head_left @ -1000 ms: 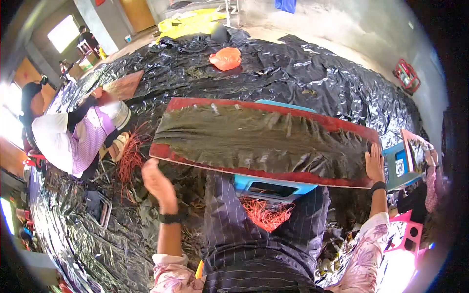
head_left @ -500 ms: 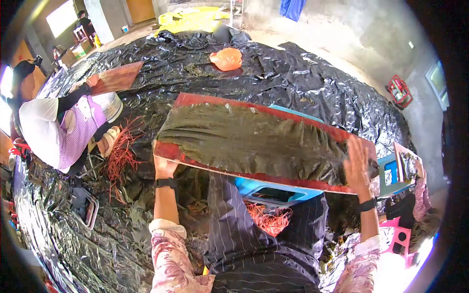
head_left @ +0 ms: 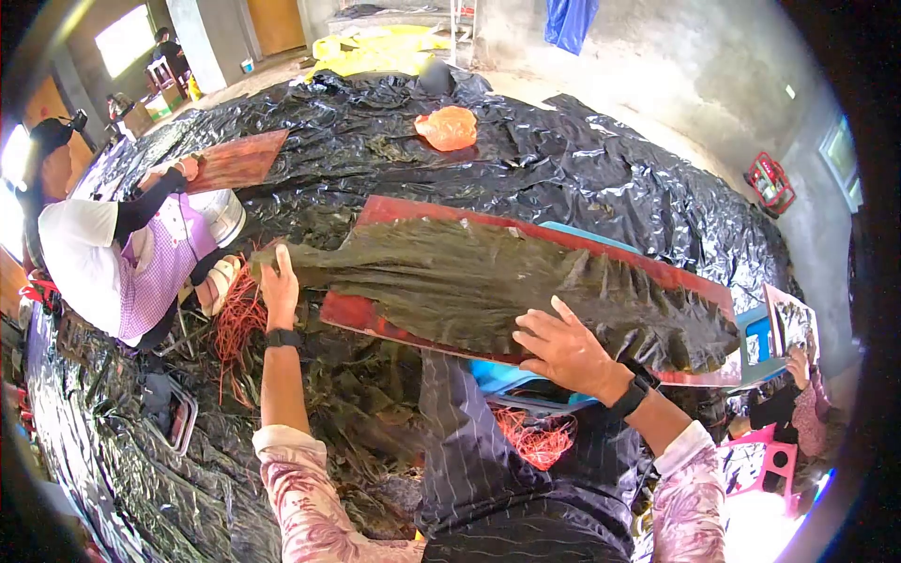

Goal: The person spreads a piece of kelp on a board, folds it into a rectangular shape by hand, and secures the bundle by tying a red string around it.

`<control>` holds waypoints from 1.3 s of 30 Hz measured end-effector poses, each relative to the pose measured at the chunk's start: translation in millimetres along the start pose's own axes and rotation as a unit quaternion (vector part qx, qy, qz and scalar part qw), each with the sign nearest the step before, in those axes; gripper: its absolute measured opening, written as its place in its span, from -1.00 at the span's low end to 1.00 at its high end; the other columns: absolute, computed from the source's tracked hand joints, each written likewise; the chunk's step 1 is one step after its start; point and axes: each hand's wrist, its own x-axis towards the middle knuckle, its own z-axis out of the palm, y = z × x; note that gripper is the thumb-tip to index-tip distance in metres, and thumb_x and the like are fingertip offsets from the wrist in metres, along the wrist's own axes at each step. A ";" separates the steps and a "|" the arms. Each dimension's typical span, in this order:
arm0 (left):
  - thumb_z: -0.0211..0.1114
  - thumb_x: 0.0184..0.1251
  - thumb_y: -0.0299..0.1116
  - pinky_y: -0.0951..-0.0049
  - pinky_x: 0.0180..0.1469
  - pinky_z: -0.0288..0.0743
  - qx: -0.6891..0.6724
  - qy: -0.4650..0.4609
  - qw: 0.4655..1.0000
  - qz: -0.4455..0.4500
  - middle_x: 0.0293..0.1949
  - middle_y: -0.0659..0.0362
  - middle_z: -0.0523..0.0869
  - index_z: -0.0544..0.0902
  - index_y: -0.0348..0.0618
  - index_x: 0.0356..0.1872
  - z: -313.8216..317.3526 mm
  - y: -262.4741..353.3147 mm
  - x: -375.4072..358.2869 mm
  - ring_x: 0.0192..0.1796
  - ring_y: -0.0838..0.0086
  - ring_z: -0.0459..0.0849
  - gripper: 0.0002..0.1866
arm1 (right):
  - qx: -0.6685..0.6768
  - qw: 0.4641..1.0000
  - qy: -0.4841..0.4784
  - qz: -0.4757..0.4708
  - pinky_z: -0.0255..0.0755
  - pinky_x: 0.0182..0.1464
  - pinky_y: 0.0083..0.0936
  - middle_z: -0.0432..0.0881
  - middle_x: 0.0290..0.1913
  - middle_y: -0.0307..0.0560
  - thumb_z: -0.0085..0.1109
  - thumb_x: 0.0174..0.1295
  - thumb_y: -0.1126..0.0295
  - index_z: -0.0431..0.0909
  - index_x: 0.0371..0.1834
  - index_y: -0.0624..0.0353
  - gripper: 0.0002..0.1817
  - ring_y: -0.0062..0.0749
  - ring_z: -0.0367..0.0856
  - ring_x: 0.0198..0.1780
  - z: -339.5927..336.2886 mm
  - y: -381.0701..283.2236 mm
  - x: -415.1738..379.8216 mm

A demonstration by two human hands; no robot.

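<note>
A wide, dark brown-green sheet [head_left: 469, 272] with wrinkles lies over a red board [head_left: 385, 211], which rests across a blue stool [head_left: 502, 377] by my knees. My left hand [head_left: 279, 286] is closed on the sheet's narrow left end, which extends past the board's left edge. My right hand [head_left: 568, 347] lies with fingers spread on the sheet near the board's front edge, right of the middle. The sheet's right part is ruffled and reaches close to the board's right end.
Black plastic [head_left: 357, 141] covers the floor. A seated person [head_left: 84, 253] at the left holds another red board [head_left: 239, 161]. Red strands [head_left: 239, 324] lie near that person's feet. An orange bag [head_left: 447, 129] is beyond my board; another person's sleeve [head_left: 809, 418] shows at the right.
My left hand has moved left from the board's edge and taken hold of the sheet's end, drawing it outward. My right hand has moved left from the board's right end onto the sheet.
</note>
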 end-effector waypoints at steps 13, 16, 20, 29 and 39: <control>0.07 0.33 0.15 0.07 -0.08 0.57 0.273 -0.195 0.942 0.029 -0.22 -0.20 0.74 0.74 -0.26 -0.20 -9.7 76.6 35.9 -0.08 -0.12 0.69 -0.41 | 0.089 0.990 0.107 0.001 0.53 0.18 -0.26 0.63 0.07 0.00 0.20 0.09 0.46 0.56 -0.21 0.21 -0.81 -0.08 0.59 0.18 11.4 1.7 -4.1; 0.12 0.48 -0.30 0.30 0.18 0.50 -0.206 -0.404 0.890 -0.045 0.34 -0.01 0.49 0.39 -0.19 0.38 12.9 70.8 19.8 0.26 0.27 0.56 -0.51 | 0.105 0.988 0.114 0.007 0.53 0.18 -0.26 0.63 0.08 0.01 0.19 0.11 0.47 0.57 -0.18 0.22 -0.80 -0.08 0.59 0.18 12.7 1.1 -4.2; 0.12 0.50 -0.43 0.48 0.40 0.19 -0.270 -0.462 0.844 -0.019 0.42 0.09 0.39 0.31 -0.25 0.44 28.4 65.3 18.6 0.31 0.39 0.47 -0.48 | 0.103 0.988 0.119 0.010 0.53 0.18 -0.25 0.63 0.11 0.00 0.18 0.13 0.48 0.58 -0.15 0.22 -0.79 -0.08 0.58 0.20 12.9 0.9 -6.4; 0.30 0.35 -0.35 0.54 -0.49 0.38 -0.120 -0.378 0.917 0.027 -0.51 0.34 0.62 0.67 -0.29 -0.19 36.3 96.3 44.8 -0.53 0.69 0.51 -0.81 | 0.124 0.985 0.114 0.028 0.50 0.22 -0.25 0.62 0.15 -0.03 0.22 0.12 0.48 0.59 -0.11 0.20 -0.76 -0.10 0.56 0.25 21.7 3.9 -12.4; 0.22 0.35 -0.29 0.31 0.03 0.54 -0.052 -0.118 0.987 0.097 -0.06 -0.05 0.69 0.67 -0.27 -0.06 82.2 50.3 50.7 -0.01 0.13 0.67 -0.72 | 0.134 0.985 0.098 0.033 0.47 0.27 -0.24 0.60 0.19 -0.01 0.19 0.06 0.49 0.59 -0.05 0.21 -0.67 -0.09 0.52 0.30 18.7 3.2 -15.8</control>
